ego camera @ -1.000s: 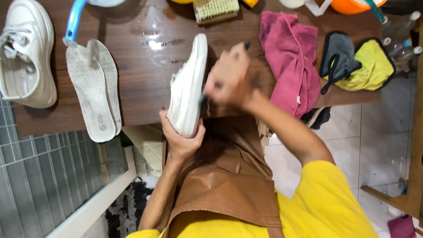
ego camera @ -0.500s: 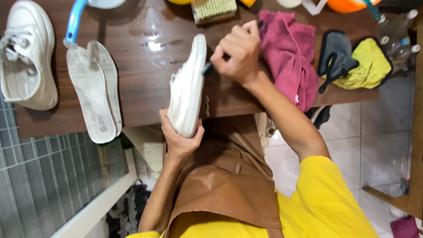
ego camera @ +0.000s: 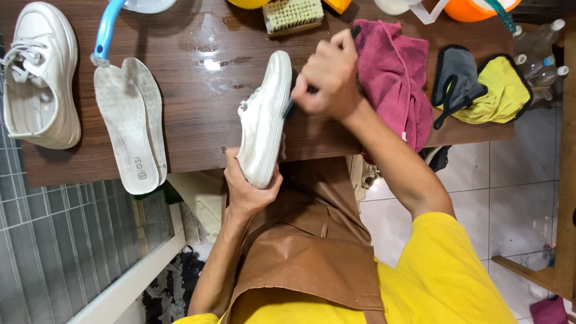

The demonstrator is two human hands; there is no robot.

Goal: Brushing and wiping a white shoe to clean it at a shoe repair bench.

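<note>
Overhead, the view looked down on a wet dark wooden table (ego camera: 180, 138). Two pale insoles (ego camera: 129, 123) lay side by side left of centre, the nearer one bearing a small dark printed mark at its heel end. Clear plastic bottles (ego camera: 543, 57) with white caps stood at the far right edge, their labels too small to make out.

The white shoe (ego camera: 265, 117) was held on its side at the table's near edge, sole facing right, its smooth upper clean-looking and pale, with a little lacing showing at the left. The left hand (ego camera: 247, 189) gripped its near end, fingers wrapped around the heel. The right hand (ego camera: 327, 75) was closed in a fist around a dark-handled tool, mostly hidden, pressed against the sole.

A second white shoe (ego camera: 39, 78) rested at the far left. A pink cloth (ego camera: 396, 84) lay just right of the right hand, a grey and yellow cloth (ego camera: 483, 87) beyond it, and a scrubbing brush (ego camera: 293, 15) sat at the far edge.
</note>
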